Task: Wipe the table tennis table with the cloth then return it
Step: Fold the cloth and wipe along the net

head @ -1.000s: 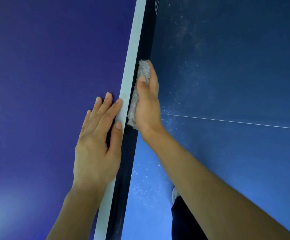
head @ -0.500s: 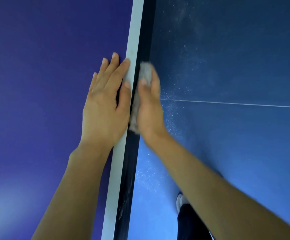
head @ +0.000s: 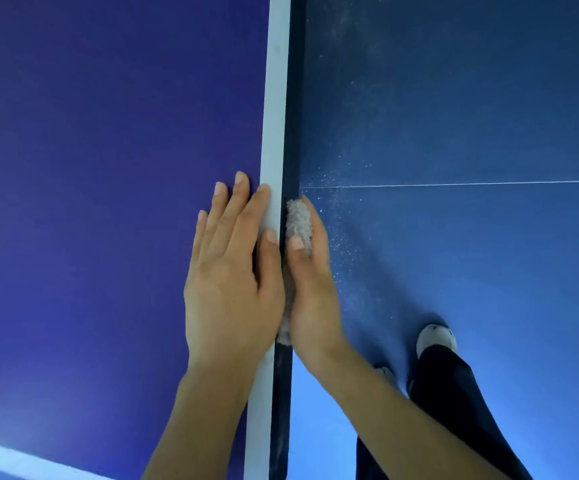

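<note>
My left hand (head: 229, 278) lies flat on the purple top of the table (head: 108, 168), palm down, forearm coming in from the near edge. Its fingers are straight and close together, pointing far. The forefinger lies on the white border stripe (head: 276, 98) and the thumb rests along the stripe's right side, at the table's lip. It holds nothing.

My right hand (head: 310, 296) is just beside it, on the other side of the lip, turned on edge with the palm facing left. It holds the cloth (head: 298, 220), a grey fluffy wad, against the dark side edge (head: 295, 98) of the table. The thumb curls over the cloth and the fingers lie straight along its right side. The cloth seems to run down behind my palm, with a bit showing at the wrist.

To the right and below is the blue floor (head: 454, 271), dusted with pale specks (head: 340, 244) and crossed by a thin white line (head: 454, 184). My grey shoe (head: 435, 336) and dark trouser leg (head: 454, 393) stand there. A second white stripe (head: 21, 459) crosses the table's near left corner.
</note>
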